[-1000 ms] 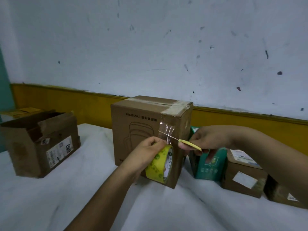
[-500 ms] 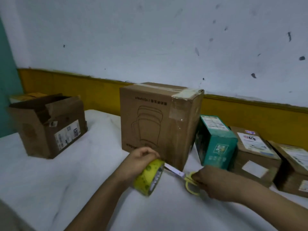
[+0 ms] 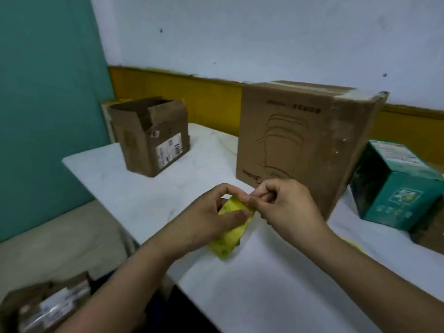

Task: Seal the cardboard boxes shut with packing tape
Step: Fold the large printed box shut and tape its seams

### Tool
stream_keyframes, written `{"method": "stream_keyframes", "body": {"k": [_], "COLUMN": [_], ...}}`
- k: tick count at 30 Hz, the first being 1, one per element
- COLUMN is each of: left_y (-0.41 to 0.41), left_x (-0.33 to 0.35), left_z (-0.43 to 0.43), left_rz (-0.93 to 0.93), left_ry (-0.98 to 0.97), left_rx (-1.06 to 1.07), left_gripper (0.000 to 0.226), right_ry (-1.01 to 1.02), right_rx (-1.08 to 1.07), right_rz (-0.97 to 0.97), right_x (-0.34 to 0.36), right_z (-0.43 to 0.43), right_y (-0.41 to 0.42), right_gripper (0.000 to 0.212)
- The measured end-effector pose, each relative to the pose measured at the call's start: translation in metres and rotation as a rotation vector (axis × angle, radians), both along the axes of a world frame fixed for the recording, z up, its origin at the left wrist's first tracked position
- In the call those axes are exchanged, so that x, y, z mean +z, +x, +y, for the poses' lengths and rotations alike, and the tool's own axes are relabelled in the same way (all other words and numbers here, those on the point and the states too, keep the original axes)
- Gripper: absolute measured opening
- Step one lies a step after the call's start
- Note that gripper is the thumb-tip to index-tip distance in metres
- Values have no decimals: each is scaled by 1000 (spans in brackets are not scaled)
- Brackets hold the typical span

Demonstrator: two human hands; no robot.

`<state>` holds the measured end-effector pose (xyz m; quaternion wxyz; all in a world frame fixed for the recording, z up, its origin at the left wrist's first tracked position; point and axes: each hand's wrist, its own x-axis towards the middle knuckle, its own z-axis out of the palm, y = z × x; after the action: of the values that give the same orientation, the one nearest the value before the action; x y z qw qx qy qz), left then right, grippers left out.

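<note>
— How much of the yellow roll of packing tape shows?
— Little. The left grip covers most of it, and its core is hidden. The right grip pinches at its top rim; any loose tape end there is too small to see.
— And the boxes?
— Print on the large brown cardboard box is blurred. The teal printed carton on the white tabletop's right side is cropped, as is the smeared brown box below its near-left corner.

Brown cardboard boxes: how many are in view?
4: an open box at the table's back left, a tall box mid-table, a blurred box bottom left off the table, a partial box at the right edge beside the teal box. Others may be hidden.
</note>
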<state>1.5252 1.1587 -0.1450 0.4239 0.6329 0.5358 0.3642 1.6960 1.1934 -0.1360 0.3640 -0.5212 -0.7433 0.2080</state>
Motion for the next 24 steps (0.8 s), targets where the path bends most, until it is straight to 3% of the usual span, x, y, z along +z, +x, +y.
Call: {"method": "stream_keyframes", "body": {"k": [2,4,6,10,14,17,20,24], "left_y": [-28,-52,-67,-75,-84,-83,-77,-83], "left_x": [1,-1,-10,-49,-94,-121,-132,-134], "left_z": [-18,-43,-70,-101,-99,-88,-85,-81], "left_rz": [2,45,101,32,121,-9,-193,-119], "left_ry": [-17,-13,-9,-69,-132,-162,-130,-91], "left_rx": [86,164,230,415,486,467,414,389], "left_gripper": [59,74,72,54,58,68,71,82], "right_ry": [20,41,24,-133,-173,-12,397,538], "right_rx": [45,107,153,230,230,240,173,34], "right_rz": [-25,13,58,115,11,-174,-488,-619], "right_x": [0,0,-3,-32,-69,-86,-99,-96], "right_z": [-10,-24,-34,-34,-35,-36,-44,-49], "right_y": [-24,-44,-59,-84,-99,-100,-105,-107], "right_gripper": [17,20,24,25,25,28,31,47]}}
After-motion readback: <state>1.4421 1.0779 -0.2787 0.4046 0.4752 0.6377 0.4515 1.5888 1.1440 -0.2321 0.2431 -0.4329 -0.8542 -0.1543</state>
